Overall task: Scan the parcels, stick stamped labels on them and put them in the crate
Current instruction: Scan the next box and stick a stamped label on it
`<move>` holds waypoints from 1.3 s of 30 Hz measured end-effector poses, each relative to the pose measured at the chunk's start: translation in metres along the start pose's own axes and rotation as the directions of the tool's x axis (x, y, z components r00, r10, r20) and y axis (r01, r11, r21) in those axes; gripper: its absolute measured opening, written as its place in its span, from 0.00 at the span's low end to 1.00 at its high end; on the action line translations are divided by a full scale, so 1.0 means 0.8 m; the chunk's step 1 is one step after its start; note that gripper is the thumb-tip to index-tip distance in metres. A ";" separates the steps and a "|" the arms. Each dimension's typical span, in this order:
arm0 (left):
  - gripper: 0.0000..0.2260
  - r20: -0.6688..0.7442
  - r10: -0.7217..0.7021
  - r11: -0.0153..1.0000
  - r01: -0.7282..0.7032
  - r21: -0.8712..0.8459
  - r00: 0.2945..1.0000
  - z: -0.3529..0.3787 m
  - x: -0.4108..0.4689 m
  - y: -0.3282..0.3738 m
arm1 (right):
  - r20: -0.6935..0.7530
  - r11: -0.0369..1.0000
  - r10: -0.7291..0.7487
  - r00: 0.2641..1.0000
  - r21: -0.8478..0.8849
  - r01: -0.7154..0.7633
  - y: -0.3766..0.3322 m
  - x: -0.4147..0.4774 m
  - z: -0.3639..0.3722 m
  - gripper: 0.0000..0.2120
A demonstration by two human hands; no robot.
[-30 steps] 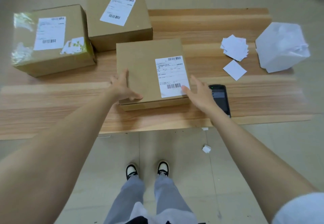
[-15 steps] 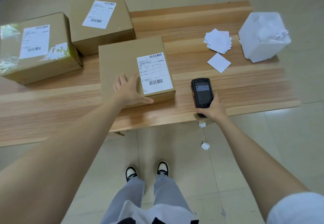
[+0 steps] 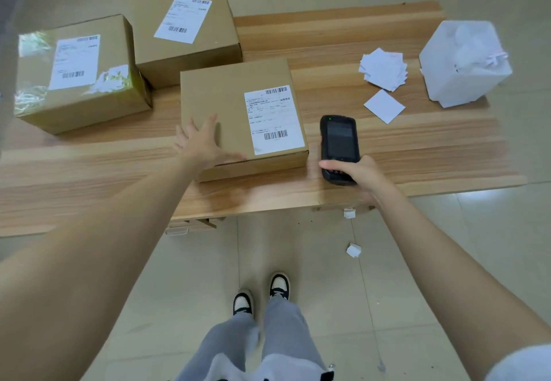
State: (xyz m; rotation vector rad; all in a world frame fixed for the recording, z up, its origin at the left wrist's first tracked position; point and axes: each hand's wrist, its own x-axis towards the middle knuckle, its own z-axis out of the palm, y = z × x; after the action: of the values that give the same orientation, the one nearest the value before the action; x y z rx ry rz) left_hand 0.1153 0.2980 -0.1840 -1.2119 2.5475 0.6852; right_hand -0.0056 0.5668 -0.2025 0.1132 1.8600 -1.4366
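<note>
Resting flat on the near parcel [image 3: 226,103], the left hand [image 3: 205,145] has its fingers straight and spread, palm down on the cardboard to the left of the shipping label [image 3: 274,118]. The right hand [image 3: 360,175] grips the lower end of a black scanner [image 3: 338,142], thumb laid across its keypad. The scanner sits just right of that parcel, screen up, with a small green light at its top corner. Whether its far end touches the tabletop [image 3: 417,148] I cannot tell.

The near parcel lies close to the front edge. Two more stand behind it to the left, each with a white barcode label on top: the far parcel [image 3: 185,32] just behind the near one's back left corner, and the left parcel [image 3: 83,73] beside it, with shiny clear tape along its edges.

To the right lies a loose pile of square labels [image 3: 383,69], with a single label [image 3: 384,106] just in front of it. Beyond them stands a white container [image 3: 465,64] — its contents are unclear. Two paper scraps [image 3: 354,250] lie on the floor below the front edge, near the person's shoes [image 3: 278,285].
</note>
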 end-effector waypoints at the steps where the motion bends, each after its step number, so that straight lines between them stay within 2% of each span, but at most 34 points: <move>1: 0.52 0.006 -0.035 0.999 0.035 -0.021 0.999 -0.003 0.000 0.000 | 0.052 0.995 0.001 0.999 0.101 -0.007 -0.008 -0.007 0.008 0.19; 3: 0.52 0.032 -0.090 0.992 0.093 -0.083 0.995 -0.006 0.001 0.000 | 0.130 0.967 -0.015 0.991 0.256 -0.019 -0.023 -0.022 0.022 0.23; 7: 0.54 0.107 -0.125 0.978 0.140 -0.152 0.986 -0.003 0.004 -0.004 | 0.223 0.921 -0.051 0.973 0.386 -0.041 -0.043 -0.051 0.050 0.16; 12: 0.58 0.093 -0.142 0.968 0.157 -0.193 0.986 0.013 -0.011 -0.018 | 0.226 0.947 0.002 0.974 0.311 -0.074 -0.051 -0.088 0.078 0.06; 18: 0.59 -0.034 -0.098 0.962 0.086 -0.258 0.995 0.028 -0.043 -0.026 | 0.195 0.982 0.011 0.981 0.183 -0.047 -0.033 -0.128 0.088 0.02; 25: 0.59 -0.117 -0.081 0.955 0.043 -0.294 0.990 0.042 -0.073 -0.030 | 0.170 0.998 0.020 0.985 0.059 -0.031 -0.003 -0.172 0.077 0.07; 34: 0.61 -0.159 -0.104 0.956 0.054 -0.289 0.982 0.054 -0.075 -0.031 | 0.143 0.994 0.087 0.986 0.047 -0.095 0.016 -0.202 0.080 0.06; 39: 0.60 -0.109 -0.083 0.956 0.048 -0.289 0.990 0.045 -0.065 -0.030 | 0.038 0.983 0.012 0.999 0.181 -0.019 0.019 -0.194 0.078 0.15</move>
State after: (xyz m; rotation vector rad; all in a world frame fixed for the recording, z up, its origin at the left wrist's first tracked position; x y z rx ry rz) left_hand 0.1673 0.3373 -0.2014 -1.4632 2.5539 1.0230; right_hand 0.1425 0.5759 -0.1244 0.1888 1.6924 -1.5849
